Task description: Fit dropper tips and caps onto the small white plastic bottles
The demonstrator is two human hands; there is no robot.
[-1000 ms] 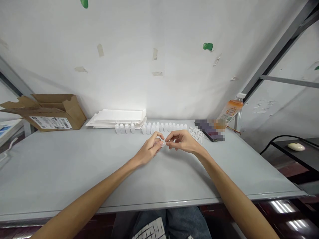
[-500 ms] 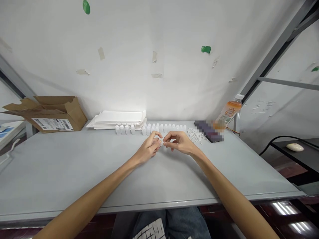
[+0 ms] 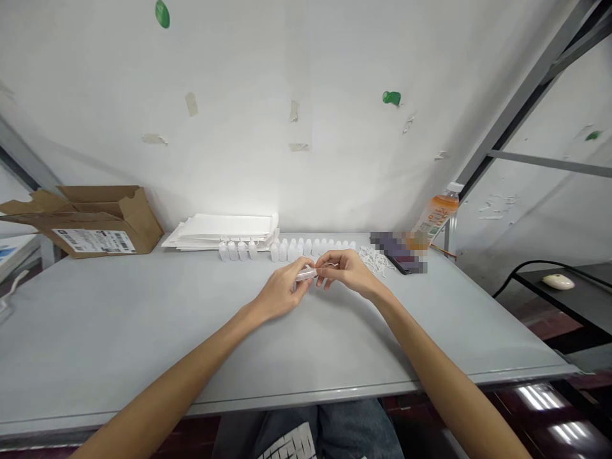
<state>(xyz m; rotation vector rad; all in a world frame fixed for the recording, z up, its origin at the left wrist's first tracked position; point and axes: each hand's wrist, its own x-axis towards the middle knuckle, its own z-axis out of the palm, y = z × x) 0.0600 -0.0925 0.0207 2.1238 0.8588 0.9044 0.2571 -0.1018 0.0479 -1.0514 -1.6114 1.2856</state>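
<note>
Above the grey table, a small translucent white plastic bottle [image 3: 305, 274] lies sideways between the thumb and fingers of my left hand [image 3: 280, 292]. My right hand [image 3: 349, 273] pinches at the bottle's right end, where a thin whitish bit shows between the fingers; its exact shape is hidden. Behind my hands, several similar small bottles [image 3: 331, 245] stand upright in rows. A separate group of bottles with raised white tips [image 3: 233, 251] stands to the left. Small white pieces [image 3: 376, 260] lie in a loose pile right of the rows.
A dark phone [image 3: 393, 248] lies beside the white pieces, with an orange drink bottle [image 3: 435, 217] behind it. A stack of white sheets [image 3: 224, 228] rests against the wall. An opened cardboard box [image 3: 102, 220] stands at the back left. A mouse [image 3: 558, 282] sits on a black surface at right.
The small bottle now shows more, lying sideways as my left fingers have opened out along it. My right hand stays at its end. The view has shifted slightly.
</note>
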